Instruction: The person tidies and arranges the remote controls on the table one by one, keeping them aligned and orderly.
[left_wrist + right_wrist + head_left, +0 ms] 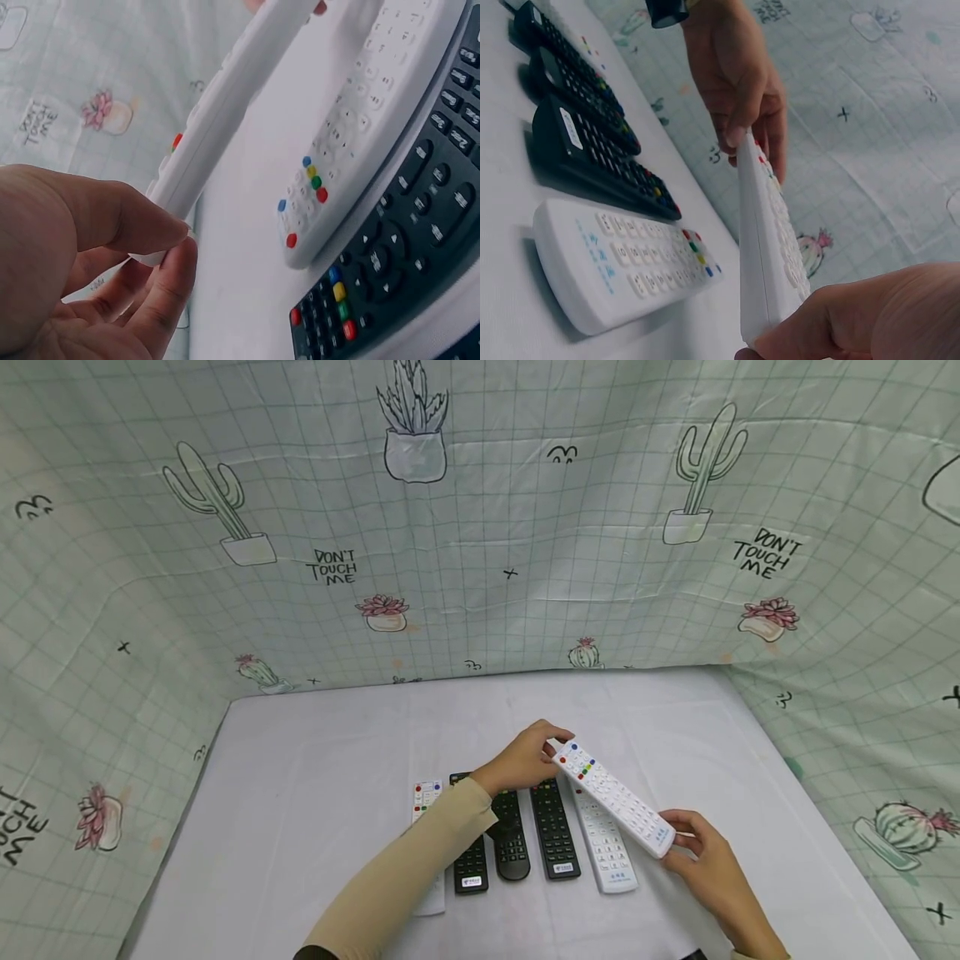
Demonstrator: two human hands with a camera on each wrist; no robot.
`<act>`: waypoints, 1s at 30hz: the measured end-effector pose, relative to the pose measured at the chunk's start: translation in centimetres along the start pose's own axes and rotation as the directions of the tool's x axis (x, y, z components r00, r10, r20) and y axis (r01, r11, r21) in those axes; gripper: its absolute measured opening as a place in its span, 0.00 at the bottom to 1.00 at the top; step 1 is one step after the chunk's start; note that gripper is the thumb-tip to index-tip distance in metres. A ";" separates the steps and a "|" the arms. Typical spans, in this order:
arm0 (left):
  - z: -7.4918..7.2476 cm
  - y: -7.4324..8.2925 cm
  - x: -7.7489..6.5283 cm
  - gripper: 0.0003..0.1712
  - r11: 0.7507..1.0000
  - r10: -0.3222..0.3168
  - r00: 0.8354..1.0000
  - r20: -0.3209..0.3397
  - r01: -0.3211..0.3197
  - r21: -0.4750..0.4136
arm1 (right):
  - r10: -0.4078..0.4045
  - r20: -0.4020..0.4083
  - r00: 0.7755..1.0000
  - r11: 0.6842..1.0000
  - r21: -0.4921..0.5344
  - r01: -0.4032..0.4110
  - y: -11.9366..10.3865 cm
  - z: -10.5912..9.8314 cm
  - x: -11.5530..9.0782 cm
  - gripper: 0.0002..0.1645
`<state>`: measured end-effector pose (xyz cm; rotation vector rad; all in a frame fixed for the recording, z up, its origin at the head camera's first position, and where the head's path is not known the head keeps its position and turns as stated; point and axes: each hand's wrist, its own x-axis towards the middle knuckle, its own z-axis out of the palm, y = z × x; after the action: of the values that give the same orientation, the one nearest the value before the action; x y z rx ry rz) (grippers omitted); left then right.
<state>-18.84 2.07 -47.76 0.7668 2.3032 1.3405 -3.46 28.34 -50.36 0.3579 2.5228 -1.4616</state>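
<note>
A white remote control (618, 800) with small coloured buttons slants between both hands, raised over the table. My left hand (527, 755) pinches its far end, thumb on one side and fingertips on the other in the left wrist view. At the near end, which bears blue print, my right hand (703, 858) grips it by thumb and fingers. Just beneath lies a second white remote (613, 860), partly covered by the held one in the head view. To its left rests a black remote (557, 839) with a pale label.
Two more black remotes (513, 853) (471, 867) and another white remote (427, 795) lie further left in the row, partly hidden by my left forearm. A white cloth covers the table (315, 793). Cactus-printed curtains (480, 527) stand around it. A dark object (696, 955) shows at the bottom edge.
</note>
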 end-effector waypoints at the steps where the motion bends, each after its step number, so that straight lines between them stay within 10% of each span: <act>1: 0.2 0.0 0.2 0.29 1.000 0.003 1.000 0.006 -0.003 0.007 | 0.008 0.001 1.000 1.000 -0.002 -0.008 0.2 -0.1 0.0 0.35; 30: 2.9 0.8 4.1 0.31 0.990 0.023 0.993 0.114 -0.039 0.139 | 0.046 0.017 0.999 0.999 -0.022 -0.046 2.6 -0.9 -0.4 0.37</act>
<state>-20.24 6.83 -48.65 0.9018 2.3236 1.1255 -2.37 30.36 -51.93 0.3957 2.4974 -1.4139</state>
